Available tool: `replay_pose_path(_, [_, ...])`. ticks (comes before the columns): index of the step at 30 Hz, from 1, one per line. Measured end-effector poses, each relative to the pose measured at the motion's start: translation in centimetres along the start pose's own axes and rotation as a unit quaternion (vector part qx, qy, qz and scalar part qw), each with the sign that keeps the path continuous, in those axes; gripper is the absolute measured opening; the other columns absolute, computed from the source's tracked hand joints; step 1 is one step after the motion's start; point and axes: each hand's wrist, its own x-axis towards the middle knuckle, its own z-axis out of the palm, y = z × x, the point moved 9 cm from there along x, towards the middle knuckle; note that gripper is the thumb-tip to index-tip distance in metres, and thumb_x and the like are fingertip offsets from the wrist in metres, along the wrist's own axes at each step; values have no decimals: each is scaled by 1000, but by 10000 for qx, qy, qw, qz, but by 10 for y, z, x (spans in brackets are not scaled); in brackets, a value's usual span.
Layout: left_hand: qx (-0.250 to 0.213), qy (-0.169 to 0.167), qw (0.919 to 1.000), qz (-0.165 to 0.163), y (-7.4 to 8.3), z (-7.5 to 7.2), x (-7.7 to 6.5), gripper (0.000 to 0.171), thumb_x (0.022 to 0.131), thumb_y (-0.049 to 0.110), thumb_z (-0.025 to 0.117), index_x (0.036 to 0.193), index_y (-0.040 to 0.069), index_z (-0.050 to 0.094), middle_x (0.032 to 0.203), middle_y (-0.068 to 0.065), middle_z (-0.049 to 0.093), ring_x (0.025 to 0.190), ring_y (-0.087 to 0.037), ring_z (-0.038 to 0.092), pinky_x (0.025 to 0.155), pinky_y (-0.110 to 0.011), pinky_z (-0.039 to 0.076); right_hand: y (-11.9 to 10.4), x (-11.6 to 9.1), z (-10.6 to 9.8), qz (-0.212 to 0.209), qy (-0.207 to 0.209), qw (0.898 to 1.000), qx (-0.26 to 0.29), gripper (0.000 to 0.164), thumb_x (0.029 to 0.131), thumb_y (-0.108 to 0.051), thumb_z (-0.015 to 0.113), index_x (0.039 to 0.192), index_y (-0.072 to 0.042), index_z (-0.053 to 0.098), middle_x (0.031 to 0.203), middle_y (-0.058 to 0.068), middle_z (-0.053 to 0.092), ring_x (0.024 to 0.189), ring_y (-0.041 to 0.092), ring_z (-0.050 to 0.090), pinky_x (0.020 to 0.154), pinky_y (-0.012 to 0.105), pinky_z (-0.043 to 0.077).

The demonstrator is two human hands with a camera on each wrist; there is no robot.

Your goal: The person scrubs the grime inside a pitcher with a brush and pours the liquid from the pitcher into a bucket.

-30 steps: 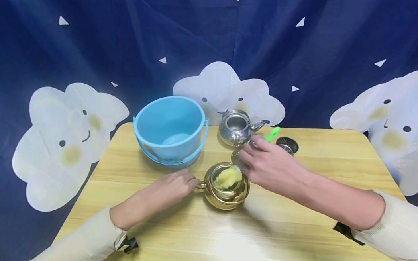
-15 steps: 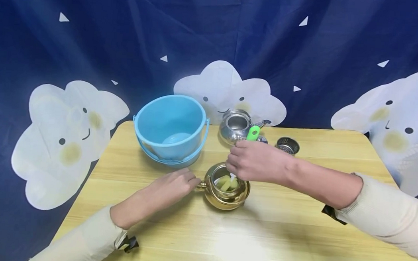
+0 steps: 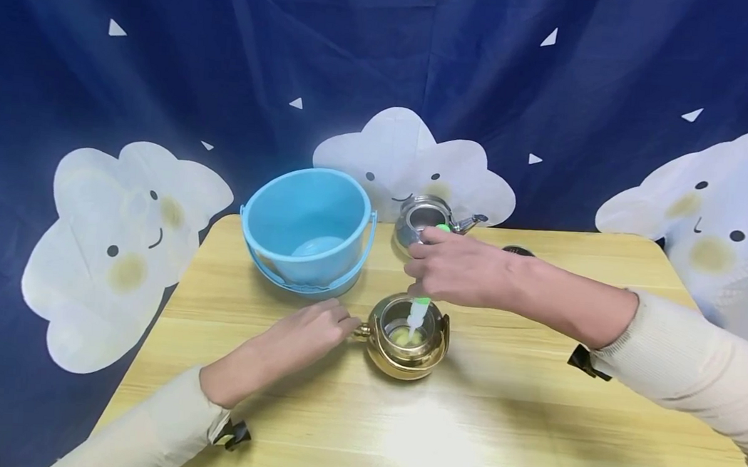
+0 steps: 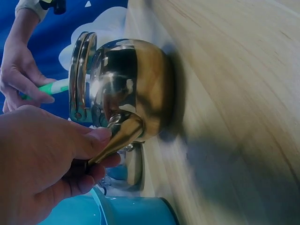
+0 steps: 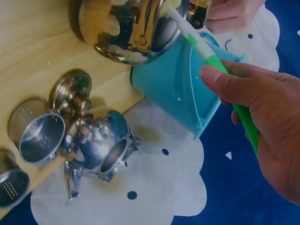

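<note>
A gold teapot (image 3: 398,367) stands upright on the table, its mouth uncovered. My left hand (image 3: 316,330) pinches its spout (image 4: 124,133) between thumb and fingers. Above the pot, my right hand (image 3: 464,271) grips the green and white handle of a sponge brush (image 5: 246,122). The brush slants down through the mouth, and its yellow sponge head (image 3: 401,336) is low inside the pot, partly hidden by the wall. Behind my right hand is a small silver teapot (image 3: 405,230), also without a lid on it.
A light blue bucket (image 3: 311,215) stands at the back left. In the right wrist view, a shiny lid (image 5: 70,89) and two metal strainers, one nearer (image 5: 42,138) and one at the edge (image 5: 13,187), lie by the silver teapot. A patterned curtain (image 3: 550,94) hangs behind the table.
The sponge has gone from the gold teapot's mouth down into it. My right hand has shifted left and slightly away, and the brush stands steeper. My left hand stays at the spout.
</note>
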Motion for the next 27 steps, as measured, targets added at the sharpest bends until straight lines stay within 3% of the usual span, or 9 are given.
replay_pose_path(5, [36, 18, 9999, -94, -1, -1, 1, 17, 88, 8, 79, 105, 11, 76, 87, -3, 74, 79, -13, 68, 73, -23, 60, 1, 3, 7, 48, 58, 10000, -55, 12, 88, -23, 77, 82, -31, 72, 73, -6, 57, 74, 18, 51, 76, 31, 34])
replay_pose_path(9, [24, -5, 9999, -151, -1, -1, 2, 18, 87, 8, 80, 104, 10, 76, 86, -4, 74, 79, -13, 68, 73, -23, 60, 4, 1, 12, 321, 34, 9995, 51, 5, 88, -31, 78, 86, -33, 74, 73, -7, 62, 73, 18, 57, 72, 30, 38])
replay_pose_path(12, [-5, -27, 9998, -179, -1, -1, 2, 19, 87, 7, 80, 105, 10, 77, 87, -4, 75, 80, -13, 68, 74, -23, 60, 3, -1, 12, 592, 57, 9982, 124, 9, 85, -31, 81, 90, -36, 76, 72, -6, 66, 65, 16, 57, 65, 28, 42])
replay_pose_path(15, [-70, -50, 9997, -213, -1, -1, 3, 19, 87, 7, 80, 105, 10, 77, 88, -4, 75, 81, -13, 68, 74, -23, 60, 0, -1, 9, 882, -118, 9959, 169, 11, 84, -22, 81, 84, -31, 75, 67, -5, 66, 54, 13, 50, 52, 27, 45])
replay_pose_path(20, [-218, -70, 9995, -239, -2, -1, 3, 17, 88, 7, 79, 104, 10, 76, 87, -4, 75, 80, -13, 68, 74, -22, 60, -17, 3, 1, 936, -407, 9939, -416, 25, 83, -10, 70, 64, -20, 60, 55, -6, 53, 48, 10, 36, 41, 25, 41])
replay_pose_path(23, [-236, -61, 9995, -200, -2, -1, 2, 17, 88, 7, 79, 105, 11, 76, 86, -4, 74, 79, -12, 68, 73, -22, 60, -25, 7, -3, 946, -390, 9909, -870, 28, 81, -7, 66, 59, -20, 55, 53, -7, 48, 49, 10, 31, 40, 23, 38])
replay_pose_path(27, [-180, -54, 9997, -129, -1, -1, 2, 16, 89, 9, 78, 104, 11, 76, 85, -3, 74, 78, -12, 67, 72, -22, 60, -28, 10, -3, 1230, -824, 9817, -1196, 33, 79, -5, 62, 55, -20, 48, 51, -7, 44, 50, 9, 26, 40, 20, 30])
